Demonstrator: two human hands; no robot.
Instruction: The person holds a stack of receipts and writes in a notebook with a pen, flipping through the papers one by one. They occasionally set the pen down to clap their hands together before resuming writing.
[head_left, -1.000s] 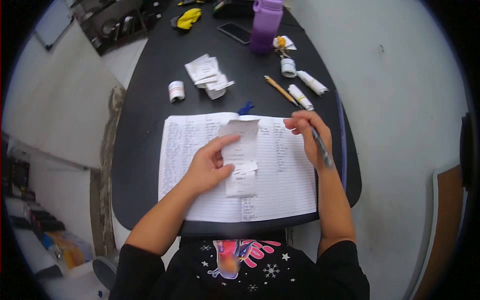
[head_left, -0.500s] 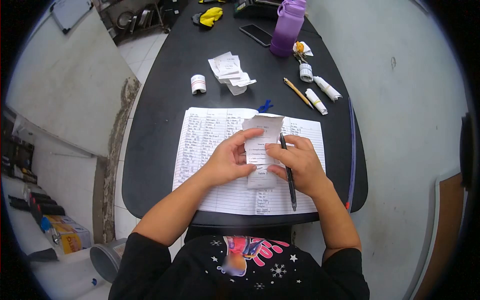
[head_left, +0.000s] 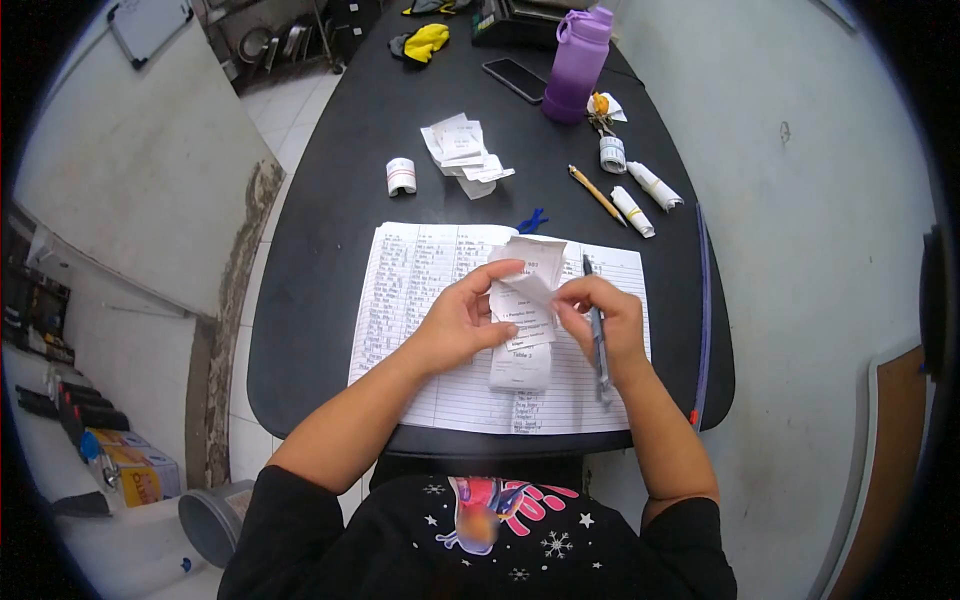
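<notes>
Printed receipts (head_left: 522,362) are held above an open lined notebook (head_left: 455,405) filled with handwritten columns. My left hand (head_left: 462,318) grips the receipts along their left side, thumb on the front and fingers near the top. With thumb and index finger, my right hand (head_left: 605,318) pinches the edge of one receipt slip, which is folded over. A black pen (head_left: 600,365) is also tucked in the right hand, slanting down across the notebook's right page. The lower receipt shows the printed word "Table".
Beyond the notebook lie a receipt pile (head_left: 460,150), a curled paper roll (head_left: 401,176), a tan pen (head_left: 597,194) and banded paper rolls (head_left: 633,211). Farther back are a purple bottle (head_left: 578,65), a phone (head_left: 514,80) and yellow-black gloves (head_left: 420,44). A wall (head_left: 790,300) stands at the right.
The right hand has lifted and folded the edge of a receipt slip, shifting slightly right. The pen has turned more upright. The left hand keeps its hold.
</notes>
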